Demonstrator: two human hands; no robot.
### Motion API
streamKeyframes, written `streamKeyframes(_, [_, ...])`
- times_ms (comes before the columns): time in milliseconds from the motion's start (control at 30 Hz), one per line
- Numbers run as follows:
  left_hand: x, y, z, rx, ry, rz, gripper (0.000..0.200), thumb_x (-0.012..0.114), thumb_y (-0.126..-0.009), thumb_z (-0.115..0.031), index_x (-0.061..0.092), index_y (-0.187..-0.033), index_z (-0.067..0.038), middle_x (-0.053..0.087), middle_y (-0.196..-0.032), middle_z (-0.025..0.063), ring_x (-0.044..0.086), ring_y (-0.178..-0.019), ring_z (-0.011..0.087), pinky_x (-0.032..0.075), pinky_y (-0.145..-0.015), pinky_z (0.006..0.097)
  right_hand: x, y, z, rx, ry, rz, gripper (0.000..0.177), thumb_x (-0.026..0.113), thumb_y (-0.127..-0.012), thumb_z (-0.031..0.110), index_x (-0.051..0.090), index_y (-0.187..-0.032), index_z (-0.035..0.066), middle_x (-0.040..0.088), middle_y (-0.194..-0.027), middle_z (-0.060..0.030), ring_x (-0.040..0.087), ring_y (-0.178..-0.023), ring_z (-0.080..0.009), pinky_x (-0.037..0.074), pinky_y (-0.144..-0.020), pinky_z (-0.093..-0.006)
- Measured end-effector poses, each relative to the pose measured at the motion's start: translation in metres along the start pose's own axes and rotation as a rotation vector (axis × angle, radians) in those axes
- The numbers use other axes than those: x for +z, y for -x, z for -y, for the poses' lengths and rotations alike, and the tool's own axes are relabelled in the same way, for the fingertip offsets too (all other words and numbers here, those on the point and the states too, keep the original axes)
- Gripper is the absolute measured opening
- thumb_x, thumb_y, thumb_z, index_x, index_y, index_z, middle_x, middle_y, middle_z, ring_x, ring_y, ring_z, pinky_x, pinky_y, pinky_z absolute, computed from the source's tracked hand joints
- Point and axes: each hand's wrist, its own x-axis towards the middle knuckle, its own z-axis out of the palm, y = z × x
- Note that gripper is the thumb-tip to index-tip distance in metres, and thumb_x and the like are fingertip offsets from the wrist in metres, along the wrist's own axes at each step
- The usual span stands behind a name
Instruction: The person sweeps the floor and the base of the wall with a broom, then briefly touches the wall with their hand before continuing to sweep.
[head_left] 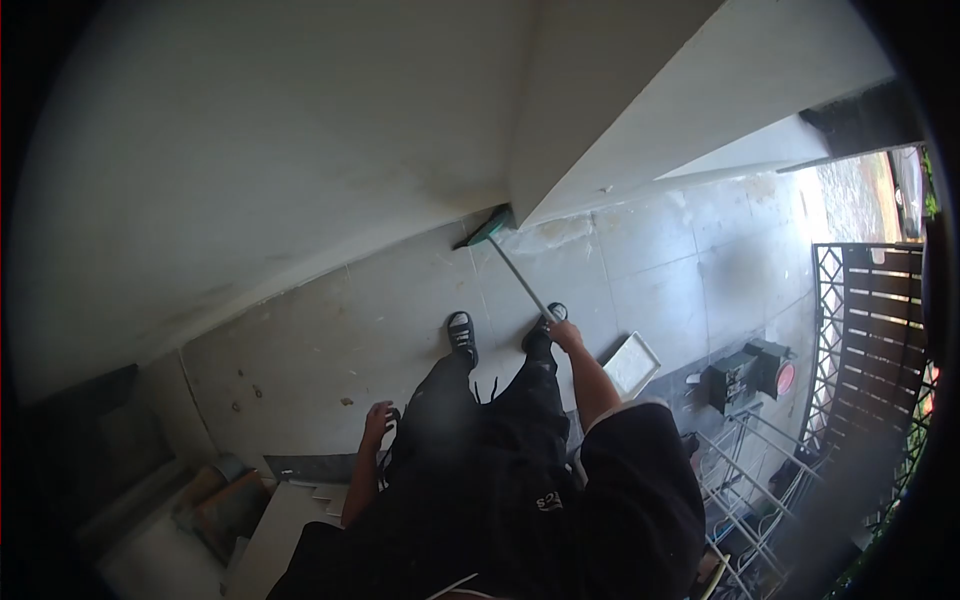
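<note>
My right hand (565,335) is closed around the upper handle of a broom (518,272). Its pale stick slants away from me to a green head (488,228), which rests on the floor at the corner where two walls meet. Beside my left thigh, my left hand (380,417) hangs with nothing in it, the fingers loosely bent and apart. Both of my dark shoes stand on the tiles, the right one just beyond my right hand.
A shallow white tray (632,366) lies right of my right foot. Further right are dark boxes (735,380), a metal rack (750,450) and a slatted gate (882,330). Boards (290,525) and boxes (228,505) stand at lower left. A pale wall (300,130) runs along the far side.
</note>
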Motion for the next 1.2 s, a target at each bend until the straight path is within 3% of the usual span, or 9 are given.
streamKeyframes(33, [-0.02, 0.001, -0.003, 0.112, 0.03, -0.007, 0.034, 0.039, -0.079, -0.035, 0.046, -0.1, -0.008, 0.05, -0.093, 0.0063, 0.049, -0.081, 0.016, 0.039, -0.068, 0.0313, -0.012, 0.026, 0.018, 0.03, 0.063, 0.01, 0.052, 0.035, -0.077, 0.044, 0.055, -0.079, -0.004, 0.057, -0.068, -0.0187, 0.057, -0.055, -0.0279, 0.045, -0.051, -0.0348])
streamKeyframes(100, [-0.047, 0.0, -0.018, 0.141, 0.032, -0.052, 0.034, 0.039, -0.078, -0.035, 0.046, -0.1, -0.01, 0.05, -0.094, 0.0066, 0.049, -0.081, 0.0163, 0.039, -0.068, 0.0316, -0.015, 0.058, 0.027, 0.206, -0.16, 0.165, 0.053, 0.035, -0.078, 0.044, 0.055, -0.079, -0.005, 0.056, -0.071, -0.0204, 0.057, -0.062, -0.0297, 0.045, -0.056, -0.0372])
streamKeyframes(233, [-0.08, -0.015, -0.019, 0.145, 0.013, -0.026, 0.034, 0.04, -0.078, -0.035, 0.045, -0.101, -0.01, 0.05, -0.094, 0.0066, 0.049, -0.081, 0.0165, 0.039, -0.068, 0.0314, -0.012, 0.108, 0.041, 0.266, -0.066, 0.103, 0.052, 0.036, -0.078, 0.043, 0.054, -0.081, -0.005, 0.055, -0.076, -0.0223, 0.056, -0.071, -0.0327, 0.044, -0.064, -0.0406])
streamKeyframes(333, [-0.076, -0.013, -0.015, 0.096, 0.004, -0.031, 0.035, 0.04, -0.078, -0.035, 0.045, -0.101, -0.01, 0.05, -0.094, 0.0067, 0.049, -0.082, 0.0164, 0.039, -0.068, 0.0314, -0.025, 0.141, 0.055, -0.032, 0.253, -0.045, 0.048, 0.037, -0.078, 0.04, 0.055, -0.082, -0.004, 0.054, -0.084, -0.0238, 0.052, -0.082, -0.035, 0.041, -0.072, -0.0414])
streamKeyframes(600, [-0.032, 0.005, -0.015, 0.025, -0.131, 0.135, 0.032, 0.04, -0.079, -0.034, 0.046, -0.099, -0.01, 0.052, -0.091, 0.0065, 0.049, -0.081, 0.0162, 0.039, -0.067, 0.0317, -0.03, 0.058, 0.037, 0.014, 0.418, -0.081, 0.043, 0.04, -0.077, 0.042, 0.057, -0.085, 0.003, 0.056, -0.086, -0.0176, 0.054, -0.083, -0.0297, 0.043, -0.072, -0.0381])
streamKeyframes(700, [-0.039, 0.012, -0.01, 0.067, -0.099, 0.097, 0.032, 0.038, -0.08, -0.034, 0.046, -0.099, -0.01, 0.052, -0.091, 0.0064, 0.049, -0.081, 0.016, 0.039, -0.067, 0.0316, -0.078, 0.064, 0.028, 0.078, 0.5, -0.006, 0.044, 0.042, -0.075, 0.044, 0.055, -0.09, 0.005, 0.055, -0.093, -0.0147, 0.052, -0.089, -0.0272, 0.042, -0.074, -0.0357])
streamKeyframes(900, [-0.022, -0.012, -0.001, 0.011, -0.024, 0.109, 0.034, 0.037, -0.078, -0.034, 0.045, -0.101, -0.01, 0.052, -0.093, 0.0073, 0.048, -0.084, 0.0183, 0.038, -0.071, 0.034, -0.143, 0.068, -0.022, 0.034, 0.648, -0.152, 0.038, 0.046, -0.074, 0.041, 0.059, -0.083, 0.007, 0.058, -0.084, -0.0107, 0.055, -0.08, -0.0238, 0.044, -0.069, -0.0335])
streamKeyframes(1033, [0.023, -0.012, -0.003, -0.001, -0.062, 0.066, 0.036, 0.038, -0.077, -0.035, 0.045, -0.102, -0.011, 0.05, -0.097, 0.008, 0.048, -0.087, 0.0198, 0.037, -0.073, 0.0354, -0.186, 0.066, -0.029, -0.151, 0.755, -0.121, 0.036, 0.047, -0.074, 0.04, 0.06, -0.081, 0.008, 0.058, -0.08, -0.0095, 0.056, -0.078, -0.023, 0.044, -0.067, -0.0329])
streamKeyframes(1200, [0.122, 0.004, -0.018, -0.011, -0.089, 0.006, 0.037, 0.038, -0.078, -0.036, 0.044, -0.104, -0.011, 0.049, -0.099, 0.008, 0.048, -0.087, 0.02, 0.037, -0.073, 0.0353, -0.195, -0.026, -0.077, -0.18, 0.799, -0.031, 0.036, 0.047, -0.073, 0.042, 0.059, -0.083, 0.01, 0.058, -0.084, -0.0084, 0.056, -0.08, -0.0221, 0.045, -0.066, -0.0338])
